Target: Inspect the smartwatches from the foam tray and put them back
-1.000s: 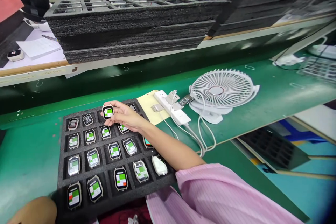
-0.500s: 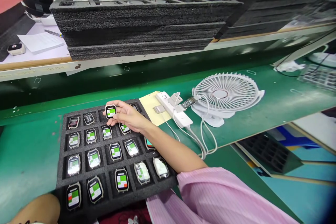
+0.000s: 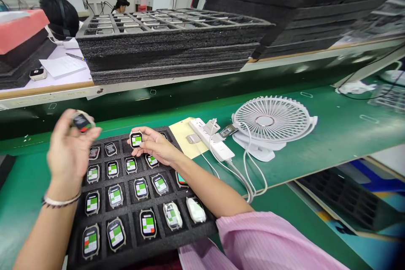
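A smartwatch body without a strap [image 3: 136,139], its lit screen showing green and white blocks, is pinched in my right hand [image 3: 156,147] above the back of the foam tray. My left hand [image 3: 70,147], slightly blurred, grips another smartwatch body [image 3: 82,121] by its edges, raised over the tray's back left corner. That one has a dark screen with a red patch. Under both hands lies the black foam tray [image 3: 128,215], with several watch bodies in its compartments. Most of their screens glow green and white. A bracelet circles my left wrist.
Right of the tray, a white power strip [image 3: 211,139] with cables lies partly on yellow paper [image 3: 177,135]. Beyond it stands a white fan [image 3: 268,118]. Stacked foam trays [image 3: 174,52] occupy the shelf behind. Another person's dark hair [image 3: 58,14] shows at upper left.
My left hand has risen into view from the lower left, holding a smartwatch body. My right hand keeps its watch over the tray. The camera view has tilted slightly upward.
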Demonstrator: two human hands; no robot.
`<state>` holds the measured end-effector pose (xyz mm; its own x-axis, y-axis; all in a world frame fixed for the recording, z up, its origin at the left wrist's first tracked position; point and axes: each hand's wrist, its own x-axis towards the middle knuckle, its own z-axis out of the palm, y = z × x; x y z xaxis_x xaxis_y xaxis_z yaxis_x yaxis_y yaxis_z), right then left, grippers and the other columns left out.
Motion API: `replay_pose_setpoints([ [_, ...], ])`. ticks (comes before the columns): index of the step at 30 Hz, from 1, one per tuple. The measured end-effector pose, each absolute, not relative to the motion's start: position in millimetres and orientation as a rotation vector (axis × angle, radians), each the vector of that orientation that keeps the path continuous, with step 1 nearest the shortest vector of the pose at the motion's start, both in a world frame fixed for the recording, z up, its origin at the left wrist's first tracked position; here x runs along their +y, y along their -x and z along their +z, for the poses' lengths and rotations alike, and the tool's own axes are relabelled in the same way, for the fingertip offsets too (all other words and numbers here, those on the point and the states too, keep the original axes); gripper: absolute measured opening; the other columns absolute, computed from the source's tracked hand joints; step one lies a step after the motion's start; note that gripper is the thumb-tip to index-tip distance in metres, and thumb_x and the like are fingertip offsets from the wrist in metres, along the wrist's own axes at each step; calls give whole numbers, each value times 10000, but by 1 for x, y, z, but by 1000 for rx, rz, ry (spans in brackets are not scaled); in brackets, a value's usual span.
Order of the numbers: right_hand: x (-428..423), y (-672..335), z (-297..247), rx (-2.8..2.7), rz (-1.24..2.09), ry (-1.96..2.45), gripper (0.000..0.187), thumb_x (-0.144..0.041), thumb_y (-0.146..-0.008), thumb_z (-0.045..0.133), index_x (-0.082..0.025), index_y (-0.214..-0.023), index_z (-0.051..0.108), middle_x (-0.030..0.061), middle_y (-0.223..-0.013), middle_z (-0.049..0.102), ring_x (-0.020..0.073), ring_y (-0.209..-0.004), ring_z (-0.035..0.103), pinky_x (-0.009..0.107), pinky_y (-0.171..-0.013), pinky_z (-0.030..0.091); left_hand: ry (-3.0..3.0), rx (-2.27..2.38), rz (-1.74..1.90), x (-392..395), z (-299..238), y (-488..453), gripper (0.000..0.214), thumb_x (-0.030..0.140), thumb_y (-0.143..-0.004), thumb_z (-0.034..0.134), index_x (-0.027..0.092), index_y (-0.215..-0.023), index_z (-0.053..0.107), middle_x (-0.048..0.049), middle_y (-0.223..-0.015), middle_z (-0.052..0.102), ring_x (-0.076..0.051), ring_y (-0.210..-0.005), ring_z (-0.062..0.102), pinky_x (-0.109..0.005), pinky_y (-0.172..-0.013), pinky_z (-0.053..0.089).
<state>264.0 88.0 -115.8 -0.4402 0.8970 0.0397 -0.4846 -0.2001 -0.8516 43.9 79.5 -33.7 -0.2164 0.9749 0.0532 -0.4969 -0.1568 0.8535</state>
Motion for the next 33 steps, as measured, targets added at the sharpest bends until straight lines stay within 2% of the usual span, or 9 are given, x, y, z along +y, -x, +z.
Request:
replay_pose_setpoints([
  [2,87,-264,-114,-1047,1798,602,482,-120,-703,730,-201,-1153,575,44,-1006,750,167,-713,745,252,-648,583,-686,1009,1423,90,-60,-55,141,217,-872,637,186,-1009,634,-40,-836,707,-166,-747,712,-286,-680,625],
  [4,87,-265,-113,-1057,1797,602,485,-118,-705,731,-204,-1156,574,45,-1009,748,170,-722,744,255,-651,583,-641,1078,1247,96,-85,-64,222,205,-878,603,161,-1094,631,-58,-844,714,-171,-674,723,-310,-668,632],
  [7,86,-265,-112,-1066,1793,593,479,-130,-715,742,-205,-1156,570,49,-1008,746,170,-720,740,259,-647,583,-742,1059,1202,95,-107,-70,340,229,-851,637,142,-1178,609,-63,-869,719,-176,-628,729,-304,-638,622],
  [10,85,-265,-111,-1079,1784,581,489,-160,-723,777,-203,-1163,569,39,-969,742,168,-713,735,264,-647,587,-825,1042,1168,89,-111,-73,387,268,-829,670,137,-1187,603,-59,-863,722,-169,-576,718,-288,-598,608],
  [14,84,-265,-110,-1092,1759,585,497,-174,-736,799,-208,-1176,572,30,-964,733,163,-723,730,266,-652,595,-863,1033,1140,85,-113,-78,392,288,-833,675,144,-1192,613,-71,-927,732,-161,-612,728,-275,-608,605],
  [17,83,-265,-108,-1085,1759,581,506,-130,-722,756,-212,-1186,570,26,-1001,725,165,-748,735,268,-673,601,-888,1016,1141,83,-117,-79,416,330,-822,699,143,-1185,618,-84,-969,735,-162,-632,729,-282,-618,607],
  [23,82,-265,-107,-1079,1775,570,529,-83,-696,693,-211,-1191,559,22,-997,720,162,-756,738,267,-703,603,-920,1008,1103,81,-122,-83,442,375,-792,729,142,-1158,639,-79,-920,741,-165,-593,719,-285,-598,604],
  [28,84,-265,-109,-1079,1747,591,409,-248,-795,782,-199,-1149,585,21,-927,717,142,-668,714,234,-607,577,-942,1027,1061,80,-121,-83,418,358,-814,707,134,-1161,640,-76,-903,745,-168,-584,723,-275,-597,603],
  [33,86,-264,-115,-1087,1729,632,442,-360,-776,849,-202,-1105,601,6,-854,719,127,-602,694,208,-552,553,-952,1026,1050,82,-125,-83,405,360,-833,691,132,-1164,648,-81,-905,743,-160,-570,718,-264,-587,600],
])
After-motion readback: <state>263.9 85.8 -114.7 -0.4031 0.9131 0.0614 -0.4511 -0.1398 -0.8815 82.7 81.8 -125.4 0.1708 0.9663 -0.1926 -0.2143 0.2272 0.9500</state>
